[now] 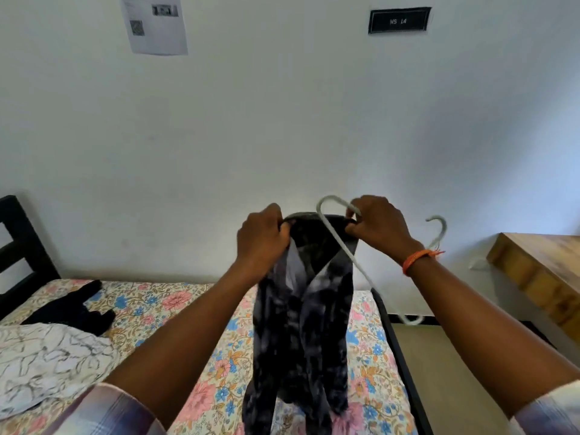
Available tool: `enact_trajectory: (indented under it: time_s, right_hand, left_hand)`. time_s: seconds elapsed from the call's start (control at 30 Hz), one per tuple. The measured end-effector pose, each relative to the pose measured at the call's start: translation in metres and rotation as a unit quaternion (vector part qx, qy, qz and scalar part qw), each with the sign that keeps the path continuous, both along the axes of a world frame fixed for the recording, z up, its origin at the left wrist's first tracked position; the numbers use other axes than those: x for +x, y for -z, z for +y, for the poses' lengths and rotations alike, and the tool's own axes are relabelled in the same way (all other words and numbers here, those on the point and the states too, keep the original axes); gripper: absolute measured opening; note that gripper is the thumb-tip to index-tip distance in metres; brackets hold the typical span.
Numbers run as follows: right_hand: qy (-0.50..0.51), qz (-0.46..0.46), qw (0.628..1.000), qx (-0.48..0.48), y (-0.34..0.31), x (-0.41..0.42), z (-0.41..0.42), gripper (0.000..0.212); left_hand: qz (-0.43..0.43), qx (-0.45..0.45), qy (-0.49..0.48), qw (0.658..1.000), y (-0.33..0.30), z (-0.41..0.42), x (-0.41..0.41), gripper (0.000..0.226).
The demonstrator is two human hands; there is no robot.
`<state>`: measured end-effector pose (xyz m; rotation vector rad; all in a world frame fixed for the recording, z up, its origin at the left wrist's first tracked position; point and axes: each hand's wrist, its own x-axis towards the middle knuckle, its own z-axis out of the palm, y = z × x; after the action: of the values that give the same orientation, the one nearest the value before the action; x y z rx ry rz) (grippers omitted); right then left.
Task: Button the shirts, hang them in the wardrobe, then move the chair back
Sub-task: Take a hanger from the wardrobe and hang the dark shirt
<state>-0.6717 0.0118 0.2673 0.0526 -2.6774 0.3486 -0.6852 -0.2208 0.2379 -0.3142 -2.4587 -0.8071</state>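
A dark tie-dye shirt (301, 324) hangs in the air over the bed, held up by its collar. My left hand (262, 237) grips the collar's left side. My right hand (379, 224) pinches the collar's right side together with a white plastic hanger (342, 246), whose hook curls up beside my fingers and whose arm slants down to the right, outside the shirt. A black garment (75, 309) and a white patterned shirt (47, 365) lie on the bed at the left.
The bed (163, 309) has a floral sheet and a black frame, with its headboard (22, 246) at the far left. A wooden table (539, 271) stands at the right by the wall. A second white hanger hook (439, 227) shows behind my right wrist.
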Motion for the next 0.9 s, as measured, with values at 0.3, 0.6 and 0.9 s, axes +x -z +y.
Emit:
enact_trajectory:
  time_s: [0.3, 0.6, 0.9]
  right_hand:
    - [0.1, -0.04, 0.994, 0.004, 0.012, -0.006, -0.007, 0.016]
    - [0.097, -0.09, 0.988, -0.085, 0.013, -0.012, -0.012, 0.017]
    - [0.049, -0.055, 0.979, -0.191, -0.006, -0.014, 0.003, 0.013]
  left_hand:
    - [-0.077, -0.324, -0.098, 0.938, -0.023, -0.011, -0.014, 0.021]
    - [-0.148, -0.142, -0.089, 0.975, -0.012, -0.038, -0.019, 0.027]
    - [-0.211, -0.06, -0.018, 0.975, -0.029, -0.024, -0.024, 0.012]
